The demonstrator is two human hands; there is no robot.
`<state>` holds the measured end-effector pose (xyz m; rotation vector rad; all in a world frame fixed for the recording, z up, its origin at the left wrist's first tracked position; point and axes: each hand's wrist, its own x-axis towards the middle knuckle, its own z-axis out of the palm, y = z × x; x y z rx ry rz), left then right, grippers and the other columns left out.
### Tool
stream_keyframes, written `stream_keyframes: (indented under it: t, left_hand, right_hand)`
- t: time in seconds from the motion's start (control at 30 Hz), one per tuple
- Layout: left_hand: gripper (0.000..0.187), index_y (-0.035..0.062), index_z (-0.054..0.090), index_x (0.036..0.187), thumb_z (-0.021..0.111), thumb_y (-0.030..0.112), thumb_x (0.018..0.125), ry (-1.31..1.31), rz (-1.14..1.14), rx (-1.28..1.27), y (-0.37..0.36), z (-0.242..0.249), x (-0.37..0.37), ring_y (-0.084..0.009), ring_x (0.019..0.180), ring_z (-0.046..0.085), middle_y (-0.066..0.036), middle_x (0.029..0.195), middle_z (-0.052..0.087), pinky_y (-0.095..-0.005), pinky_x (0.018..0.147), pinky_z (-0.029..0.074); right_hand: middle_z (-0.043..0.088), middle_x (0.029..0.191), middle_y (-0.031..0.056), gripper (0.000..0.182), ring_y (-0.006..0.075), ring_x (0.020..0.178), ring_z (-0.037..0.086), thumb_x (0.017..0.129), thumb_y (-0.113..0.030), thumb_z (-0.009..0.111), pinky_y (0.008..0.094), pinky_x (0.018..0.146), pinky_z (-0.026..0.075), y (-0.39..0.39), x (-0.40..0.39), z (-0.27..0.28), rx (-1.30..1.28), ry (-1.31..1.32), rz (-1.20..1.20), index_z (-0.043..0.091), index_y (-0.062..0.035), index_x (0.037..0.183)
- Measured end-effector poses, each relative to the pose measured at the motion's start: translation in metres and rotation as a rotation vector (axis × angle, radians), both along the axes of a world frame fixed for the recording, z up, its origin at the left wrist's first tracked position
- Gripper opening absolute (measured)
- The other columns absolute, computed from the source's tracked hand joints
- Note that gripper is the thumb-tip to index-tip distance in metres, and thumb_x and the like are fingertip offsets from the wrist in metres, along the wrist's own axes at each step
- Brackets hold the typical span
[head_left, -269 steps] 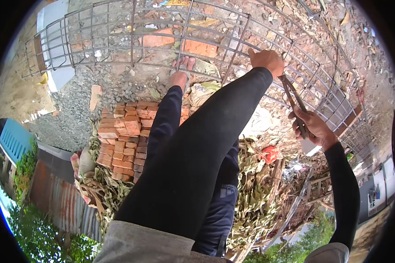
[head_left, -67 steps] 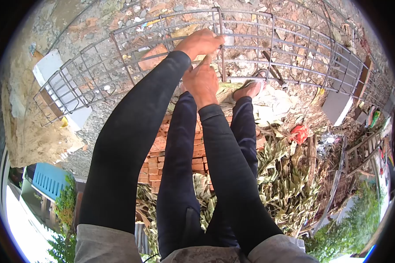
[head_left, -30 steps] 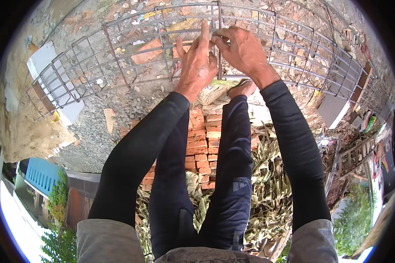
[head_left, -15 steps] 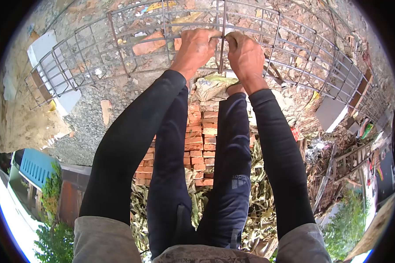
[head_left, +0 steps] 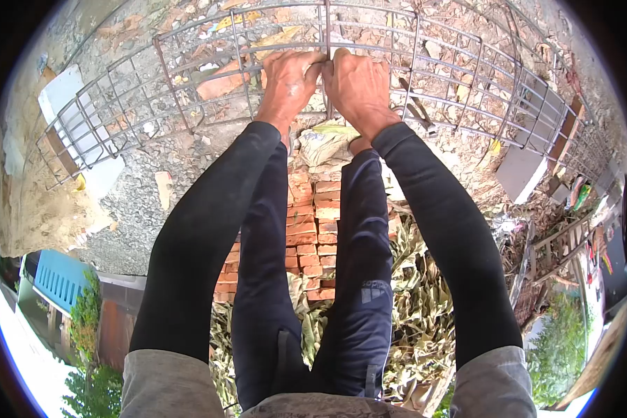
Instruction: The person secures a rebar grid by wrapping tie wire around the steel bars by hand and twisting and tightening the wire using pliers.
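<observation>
A long steel rebar cage point(head_left: 167, 73) of thin bars and square cross-ties lies across the ground in the upper part of the head view. My left hand point(head_left: 288, 82) has its fingers curled at one dark upright tie near the middle of the cage. Right beside it, my right hand point(head_left: 357, 85) is closed at the same tie, thumb and fingers pressed together. The two hands nearly touch. Both grip the cage there, though the fingertips are partly hidden behind the knuckles.
Pale slabs prop the cage at its left end point(head_left: 70, 104) and right end point(head_left: 522, 171). Stacked red bricks point(head_left: 303, 230) lie between my legs, above dry leaves point(head_left: 418, 306). A loose brick point(head_left: 223, 82) sits beneath the bars. A wooden ladder-like frame point(head_left: 561, 247) is at the right.
The cage and ground have shifted slightly left in view. My hands stay at the same tie and have come a little closer together, the right one turned more across it.
</observation>
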<state>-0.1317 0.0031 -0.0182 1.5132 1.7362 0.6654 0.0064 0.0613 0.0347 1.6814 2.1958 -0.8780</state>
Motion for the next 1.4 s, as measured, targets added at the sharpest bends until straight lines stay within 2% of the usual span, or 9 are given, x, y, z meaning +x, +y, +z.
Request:
stream_keyframes:
  t: [0.13,0.37,0.5,0.6,0.7,0.83,1.03,1.2,1.4]
  left_hand:
    - [0.014,0.0145,0.079,0.104,0.072,0.015,0.092,0.036,0.018,-0.013,0.001,0.009,-0.001,-0.0302,0.098,0.069,-0.01,0.096,0.078,-0.0458,0.103,0.038]
    - [0.024,0.0113,0.076,0.116,0.069,0.025,0.097,0.077,-0.078,-0.145,-0.001,0.003,-0.011,-0.0367,0.114,0.064,-0.016,0.116,0.074,-0.0461,0.108,0.04]
    - [0.025,0.0111,0.076,0.117,0.069,0.025,0.097,0.124,-0.107,-0.176,0.001,0.003,-0.01,-0.036,0.117,0.064,-0.016,0.115,0.075,-0.0462,0.11,0.038]
    - [0.04,0.0131,0.066,0.136,0.069,0.02,0.096,0.194,-0.134,-0.133,0.001,0.023,-0.007,-0.0363,0.137,0.052,-0.017,0.144,0.061,-0.0482,0.12,0.031]
    - [0.057,0.0117,0.055,0.15,0.068,0.014,0.094,0.174,-0.022,-0.145,-0.021,0.087,0.003,-0.0352,0.151,0.037,-0.019,0.162,0.042,-0.0568,0.128,0.015]
    - [0.059,0.0047,0.049,0.152,0.067,0.018,0.098,0.131,-0.021,-0.397,-0.124,0.21,0.012,-0.0359,0.15,0.04,-0.018,0.156,0.05,-0.0558,0.128,0.016]
    - [0.062,0.006,0.053,0.148,0.074,0.024,0.092,0.302,-0.075,-0.691,-0.244,0.345,0.011,-0.0356,0.15,0.041,-0.016,0.153,0.054,-0.062,0.128,0.006]
    - [0.068,0.0107,0.052,0.151,0.072,0.042,0.094,0.354,-0.159,-0.727,-0.252,0.32,0.017,-0.038,0.157,0.027,-0.019,0.161,0.044,-0.0682,0.126,0.003]
    - [0.078,0.0149,0.046,0.157,0.064,0.057,0.095,0.415,-0.174,-0.79,-0.258,0.299,0.004,-0.0375,0.161,0.015,-0.017,0.169,0.032,-0.0724,0.124,0.005]
  right_hand:
    - [0.073,0.083,0.0292,0.034,0.0461,0.082,0.073,0.096,-0.03,0.062,0.0512,0.073,0.059,-0.007,-0.01,-0.006,-0.079,0.146,-0.441,0.073,0.0009,0.088]
    - [0.06,0.113,0.0184,0.065,0.0375,0.111,0.06,0.086,-0.04,0.083,0.0527,0.094,0.046,-0.048,0.086,0.047,0.208,0.087,-0.553,0.056,-0.0089,0.136]
    - [0.056,0.122,0.0216,0.077,0.0393,0.116,0.058,0.082,-0.037,0.087,0.0527,0.093,0.048,-0.084,0.17,0.043,0.221,-0.108,-0.737,0.049,-0.0088,0.142]
    - [0.069,0.105,0.0191,0.051,0.0337,0.096,0.068,0.083,-0.027,0.085,0.0466,0.082,0.053,-0.089,0.193,0.017,0.062,0.091,-0.738,0.064,-0.0059,0.125]
    - [0.073,0.088,0.016,0.03,0.0304,0.081,0.072,0.083,-0.021,0.083,0.044,0.076,0.056,-0.086,0.189,0.014,0.113,0.128,-0.702,0.073,-0.0038,0.106]
    - [0.075,0.09,0.0177,0.029,0.0341,0.089,0.072,0.081,-0.021,0.083,0.0463,0.08,0.056,-0.082,0.2,0.058,0.085,0.187,-0.715,0.073,-0.0029,0.101]
    - [0.072,0.085,0.0092,0.035,0.0285,0.087,0.067,0.067,-0.02,0.089,0.0414,0.09,0.051,-0.042,0.219,0.256,0.246,0.289,-0.285,0.072,-0.0061,0.094]
    - [0.071,0.087,0.0039,0.023,0.012,0.086,0.062,0.106,-0.026,0.066,0.0355,0.083,0.05,-0.046,0.144,0.21,-0.444,0.908,-0.932,0.068,-0.0027,0.104]
    - [0.069,0.082,0.0047,0.029,0.0097,0.068,0.059,0.106,-0.032,0.063,0.0284,0.06,0.049,-0.114,0.104,0.18,-0.943,0.548,-1.206,0.06,-0.0051,0.117]
